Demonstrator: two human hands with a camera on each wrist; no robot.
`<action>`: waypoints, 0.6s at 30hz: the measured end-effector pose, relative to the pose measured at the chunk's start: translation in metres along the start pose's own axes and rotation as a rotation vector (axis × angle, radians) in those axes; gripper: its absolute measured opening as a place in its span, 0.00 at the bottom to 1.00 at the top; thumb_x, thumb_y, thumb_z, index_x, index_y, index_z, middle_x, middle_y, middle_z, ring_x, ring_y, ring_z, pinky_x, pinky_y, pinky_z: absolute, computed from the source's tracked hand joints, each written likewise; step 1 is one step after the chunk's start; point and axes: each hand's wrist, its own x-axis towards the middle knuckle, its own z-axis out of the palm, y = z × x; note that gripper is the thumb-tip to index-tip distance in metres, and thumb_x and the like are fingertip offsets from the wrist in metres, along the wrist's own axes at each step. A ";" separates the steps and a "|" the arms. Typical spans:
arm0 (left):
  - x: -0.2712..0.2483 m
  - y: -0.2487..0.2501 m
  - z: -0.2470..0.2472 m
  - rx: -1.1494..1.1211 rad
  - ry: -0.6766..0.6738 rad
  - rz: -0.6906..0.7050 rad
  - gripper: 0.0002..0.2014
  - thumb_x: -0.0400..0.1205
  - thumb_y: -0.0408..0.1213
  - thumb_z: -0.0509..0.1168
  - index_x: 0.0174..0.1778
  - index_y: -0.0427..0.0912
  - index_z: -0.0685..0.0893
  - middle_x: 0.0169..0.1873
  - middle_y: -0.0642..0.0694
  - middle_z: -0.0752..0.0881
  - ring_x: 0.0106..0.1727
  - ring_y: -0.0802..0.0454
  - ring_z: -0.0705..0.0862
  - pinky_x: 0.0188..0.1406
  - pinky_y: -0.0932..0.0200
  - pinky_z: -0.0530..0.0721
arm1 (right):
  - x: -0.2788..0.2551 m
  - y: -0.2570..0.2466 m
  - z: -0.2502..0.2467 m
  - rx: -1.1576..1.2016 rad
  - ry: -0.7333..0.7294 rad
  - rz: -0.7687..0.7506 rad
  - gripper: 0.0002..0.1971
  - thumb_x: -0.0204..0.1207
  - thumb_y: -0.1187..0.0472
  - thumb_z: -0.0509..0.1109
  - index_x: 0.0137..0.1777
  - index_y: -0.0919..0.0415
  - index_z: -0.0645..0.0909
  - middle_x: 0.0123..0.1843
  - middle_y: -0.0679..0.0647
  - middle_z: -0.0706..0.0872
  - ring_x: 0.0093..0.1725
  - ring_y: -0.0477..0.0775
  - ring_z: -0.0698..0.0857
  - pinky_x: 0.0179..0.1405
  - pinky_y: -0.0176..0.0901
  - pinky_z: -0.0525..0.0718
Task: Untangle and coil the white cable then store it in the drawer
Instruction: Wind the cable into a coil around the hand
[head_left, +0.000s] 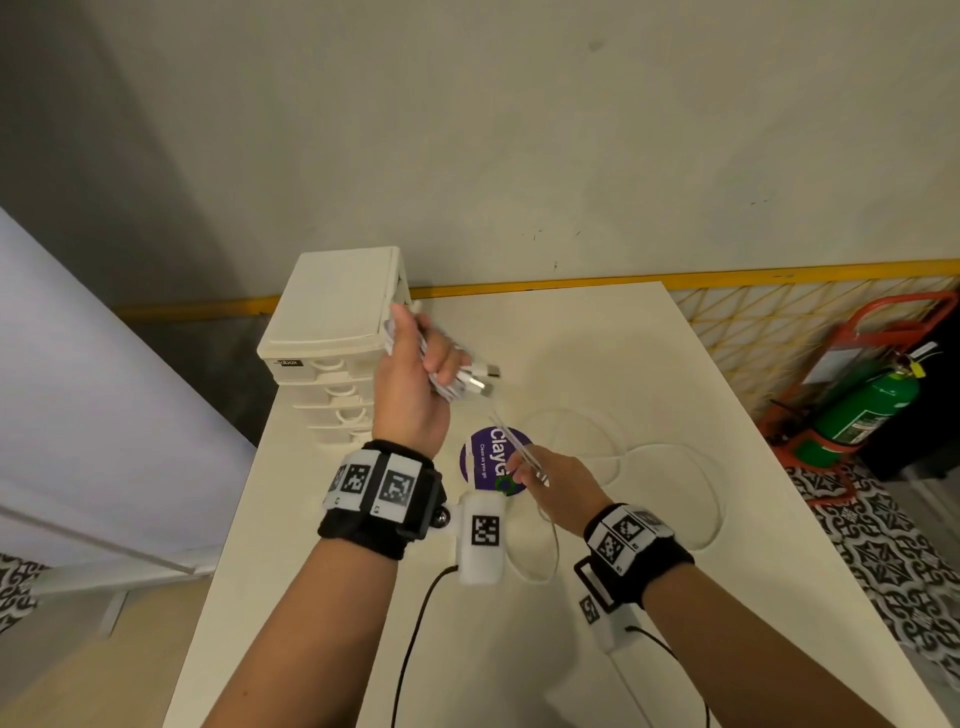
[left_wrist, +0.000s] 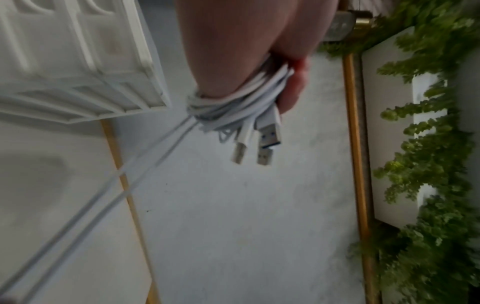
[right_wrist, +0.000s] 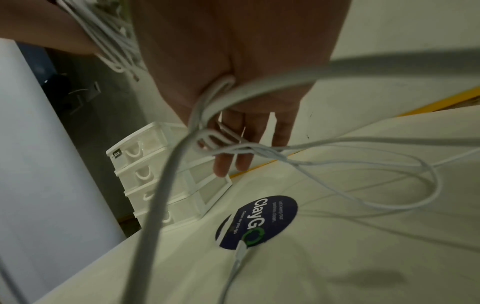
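The left hand (head_left: 413, 384) is raised above the table, fingers curled tight round a bundle of smooth round white cable (left_wrist: 233, 107) wound in several turns, with three flat metal USB plugs (left_wrist: 265, 144) poking out past the fingers. Two taut strands run down from the bundle to the right hand (head_left: 553, 486), which pinches them between thumb and fingertips; its other fingers hang straight. The rest of the cable lies in loose loops on the matte cream tabletop (head_left: 649, 364), near a round dark-blue sticker (right_wrist: 257, 222). Just beside the left hand stands a boxy white plastic drawer unit (head_left: 332, 312) with arched handles, drawers closed.
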 end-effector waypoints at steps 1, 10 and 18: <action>0.002 0.002 0.001 0.011 0.087 0.032 0.19 0.86 0.53 0.50 0.39 0.44 0.74 0.16 0.55 0.69 0.18 0.58 0.68 0.32 0.62 0.74 | 0.000 0.000 0.000 -0.028 -0.028 0.005 0.11 0.79 0.64 0.57 0.55 0.51 0.78 0.48 0.53 0.88 0.42 0.56 0.84 0.49 0.48 0.83; 0.003 -0.025 -0.022 1.011 0.058 0.302 0.10 0.85 0.41 0.58 0.42 0.39 0.75 0.24 0.47 0.75 0.24 0.54 0.74 0.30 0.60 0.77 | -0.013 -0.053 -0.013 -0.153 -0.216 -0.237 0.10 0.81 0.59 0.59 0.55 0.49 0.81 0.40 0.48 0.84 0.38 0.49 0.83 0.43 0.40 0.79; -0.018 -0.024 -0.026 1.382 -0.413 -0.303 0.27 0.85 0.51 0.58 0.19 0.45 0.75 0.11 0.48 0.74 0.15 0.50 0.74 0.26 0.46 0.80 | -0.006 -0.053 -0.057 0.017 -0.076 -0.266 0.07 0.69 0.59 0.71 0.44 0.48 0.88 0.38 0.51 0.91 0.39 0.50 0.88 0.44 0.53 0.86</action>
